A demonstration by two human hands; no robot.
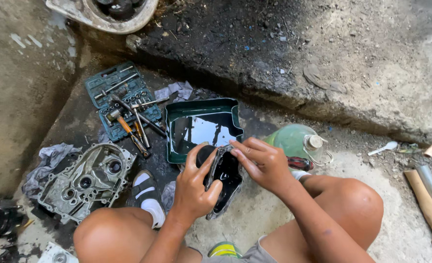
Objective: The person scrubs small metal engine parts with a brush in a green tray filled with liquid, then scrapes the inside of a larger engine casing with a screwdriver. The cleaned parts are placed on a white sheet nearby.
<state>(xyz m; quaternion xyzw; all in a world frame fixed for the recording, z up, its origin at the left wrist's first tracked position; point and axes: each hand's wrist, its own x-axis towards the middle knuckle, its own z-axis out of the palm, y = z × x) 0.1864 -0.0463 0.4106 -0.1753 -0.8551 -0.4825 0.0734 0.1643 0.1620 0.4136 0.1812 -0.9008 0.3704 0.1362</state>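
Both hands grip 1 oily black engine cover (224, 178) at the centre of the frame: the left hand (195, 184) wraps its lower left edge, the right hand (264, 163) pinches its upper rim. Just above sits a green oil-filled tray (201, 127). A socket set case (121, 100) lies upper left, a grey crankcase cover (87, 180) lower left.

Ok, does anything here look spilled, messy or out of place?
Yes. Tools lie loose across the open socket set case rather than in their slots, and the ground beneath looks darkly stained. Both hands hold a grimy black engine cover.
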